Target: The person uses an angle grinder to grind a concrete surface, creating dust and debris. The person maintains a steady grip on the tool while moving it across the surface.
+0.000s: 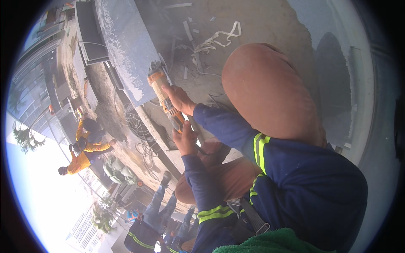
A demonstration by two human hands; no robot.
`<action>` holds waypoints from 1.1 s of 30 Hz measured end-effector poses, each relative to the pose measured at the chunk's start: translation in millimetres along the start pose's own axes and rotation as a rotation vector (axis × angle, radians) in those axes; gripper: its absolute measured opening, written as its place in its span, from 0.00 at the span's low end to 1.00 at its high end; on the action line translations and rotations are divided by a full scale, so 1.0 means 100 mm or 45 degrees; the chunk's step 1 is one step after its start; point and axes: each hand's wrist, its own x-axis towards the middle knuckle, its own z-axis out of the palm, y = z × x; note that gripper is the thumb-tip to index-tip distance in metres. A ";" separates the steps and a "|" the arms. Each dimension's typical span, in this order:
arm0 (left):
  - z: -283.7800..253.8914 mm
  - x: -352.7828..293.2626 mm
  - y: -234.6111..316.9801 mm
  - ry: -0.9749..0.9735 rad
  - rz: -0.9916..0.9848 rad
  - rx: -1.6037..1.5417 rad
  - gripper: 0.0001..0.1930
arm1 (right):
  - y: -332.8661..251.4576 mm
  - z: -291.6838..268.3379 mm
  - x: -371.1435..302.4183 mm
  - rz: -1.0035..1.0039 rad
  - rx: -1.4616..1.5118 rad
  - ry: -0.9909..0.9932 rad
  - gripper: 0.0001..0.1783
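An orange angle grinder [160,90] is held by both my hands, its head against the edge of a grey panel [126,46] with a rough, whitish dusty surface. My right hand [180,100] is closed around the front of the tool's body, close to the head. Farther back, my left hand [186,140] grips the rear of the tool. The grinder's disc is mostly hidden by dust and by the tool's head. Both my arms wear navy sleeves with yellow-green reflective bands.
White strapping [219,39] and offcut strips lie on the dusty ground [261,21] beyond my bent knee [265,84]. Coiled cable [137,122] lies beside the panel. Co-workers in orange tops [86,145] are at left; another person's legs [157,206] show below. A green cloth [278,242] hangs near me.
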 end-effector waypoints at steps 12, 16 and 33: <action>-0.09 -0.05 -0.12 0.023 0.015 0.018 0.21 | 0.00 0.02 -0.16 0.003 0.001 -0.036 0.45; -0.03 -0.14 -0.08 0.008 -0.001 0.018 0.21 | 0.07 -0.03 -0.16 -0.009 -0.017 0.003 0.40; -0.09 -0.37 -0.10 0.062 -0.025 0.070 0.18 | 0.05 -0.02 -0.43 0.034 0.002 -0.018 0.38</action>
